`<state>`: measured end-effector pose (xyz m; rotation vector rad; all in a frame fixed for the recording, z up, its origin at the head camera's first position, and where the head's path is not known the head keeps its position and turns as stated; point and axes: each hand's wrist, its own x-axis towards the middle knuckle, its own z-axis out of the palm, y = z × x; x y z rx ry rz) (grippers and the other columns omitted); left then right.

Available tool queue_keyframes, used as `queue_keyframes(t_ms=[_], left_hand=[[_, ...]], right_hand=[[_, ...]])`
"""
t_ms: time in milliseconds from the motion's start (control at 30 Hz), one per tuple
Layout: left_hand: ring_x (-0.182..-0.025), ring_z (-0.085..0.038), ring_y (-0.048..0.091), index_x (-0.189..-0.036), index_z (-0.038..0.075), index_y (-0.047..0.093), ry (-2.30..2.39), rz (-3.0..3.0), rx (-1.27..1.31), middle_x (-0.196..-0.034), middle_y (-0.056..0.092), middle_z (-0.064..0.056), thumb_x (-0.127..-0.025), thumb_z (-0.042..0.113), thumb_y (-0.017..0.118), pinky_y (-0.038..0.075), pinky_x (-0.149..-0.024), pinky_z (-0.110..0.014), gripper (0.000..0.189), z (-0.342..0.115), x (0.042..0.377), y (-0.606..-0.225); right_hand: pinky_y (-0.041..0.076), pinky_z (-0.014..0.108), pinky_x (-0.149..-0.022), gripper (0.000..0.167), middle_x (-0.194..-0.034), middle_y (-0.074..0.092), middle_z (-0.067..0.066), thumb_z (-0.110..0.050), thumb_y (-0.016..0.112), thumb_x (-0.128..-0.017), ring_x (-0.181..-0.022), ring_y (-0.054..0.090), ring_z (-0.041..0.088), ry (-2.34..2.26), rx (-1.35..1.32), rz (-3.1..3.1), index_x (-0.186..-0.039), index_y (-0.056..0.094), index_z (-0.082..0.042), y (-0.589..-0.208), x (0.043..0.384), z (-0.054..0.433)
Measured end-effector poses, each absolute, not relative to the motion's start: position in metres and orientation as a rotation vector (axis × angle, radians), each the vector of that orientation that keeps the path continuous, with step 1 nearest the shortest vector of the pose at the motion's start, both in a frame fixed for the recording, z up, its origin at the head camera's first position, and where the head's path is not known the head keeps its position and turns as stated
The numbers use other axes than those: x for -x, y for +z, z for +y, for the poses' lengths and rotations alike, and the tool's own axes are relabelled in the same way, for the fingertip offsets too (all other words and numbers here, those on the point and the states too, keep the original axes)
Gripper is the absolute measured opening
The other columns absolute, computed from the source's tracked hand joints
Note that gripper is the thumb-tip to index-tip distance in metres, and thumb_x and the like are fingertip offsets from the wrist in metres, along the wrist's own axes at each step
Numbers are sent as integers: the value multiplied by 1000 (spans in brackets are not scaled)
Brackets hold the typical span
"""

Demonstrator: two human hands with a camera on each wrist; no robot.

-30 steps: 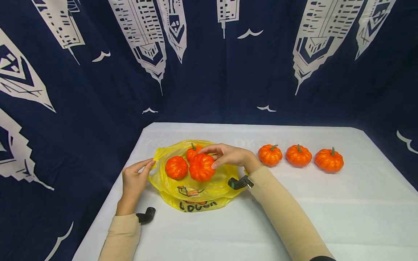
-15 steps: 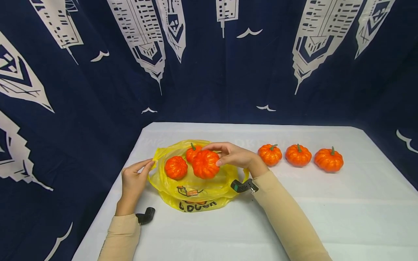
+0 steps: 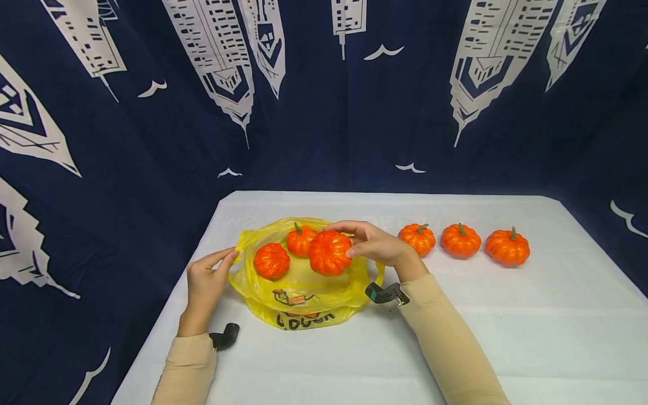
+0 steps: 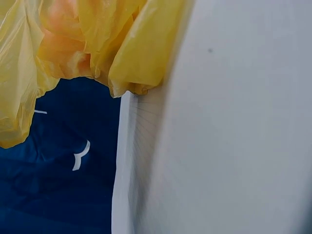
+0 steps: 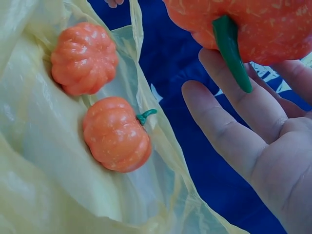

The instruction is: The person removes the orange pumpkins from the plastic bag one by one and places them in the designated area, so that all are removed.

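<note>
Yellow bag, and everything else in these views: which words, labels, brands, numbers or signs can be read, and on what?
"DUCK": in black on the front of the yellow bag, head view; a fold covers part of the letters.
Just before it, another printed character: too cut off to read.
Any marks on the far part of the white table: too faint to read.
Wrist views: none.

Two pumpkins (image 3: 271, 261) lie in the bag (image 3: 349, 301), left of three others (image 3: 460, 241) on the table (image 3: 557, 337).
</note>
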<state>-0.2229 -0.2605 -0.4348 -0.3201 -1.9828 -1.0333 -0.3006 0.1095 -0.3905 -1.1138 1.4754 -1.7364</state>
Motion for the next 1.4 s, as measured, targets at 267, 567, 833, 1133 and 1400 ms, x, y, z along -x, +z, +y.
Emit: queue_keyframes(t_ms=[267,567,833,1133,1400], left_hand=[[-86,7,68,-88,-3,79,-1023,-1974,318,-85,76,-20,-74,-9,82,49,-78,-1,15,-260,223,-436],[-85,-1,72,-89,-4,79,-1034,-1993,311,-86,76,-21,-76,-8,81,49,-79,-2,14,-259,222,-434],[-82,-12,75,-91,-3,79,-1037,-2022,298,-87,77,-18,-79,-6,80,50,-79,-3,13,-259,221,-430],[-87,8,67,-90,-5,79,-1045,-2006,306,-86,77,-19,-77,-9,80,49,-79,-2,14,-258,220,-431],[-88,16,63,-89,-4,79,-1047,-1993,294,-86,76,-21,-77,-8,81,48,-79,-1,13,-257,219,-433]], right_hand=[[55,30,-100,50,-138,59,0,-10,64,-95,-117,63,14,-1779,1130,1451,-143,51,-11,-390,294,119],[55,32,-100,48,-135,62,0,-8,60,-94,-115,64,14,-1827,1152,1463,-142,53,-14,-394,287,128],[57,32,-96,51,-134,64,0,-6,57,-93,-111,67,15,-1866,1142,1468,-143,52,-13,-391,283,133],[56,31,-99,51,-135,62,2,-1,53,-93,-114,66,15,-1894,1168,1435,-144,51,-10,-390,280,145],[55,33,-99,56,-138,61,2,-3,61,-92,-116,65,16,-1892,1104,1475,-145,48,-10,-386,279,159]])
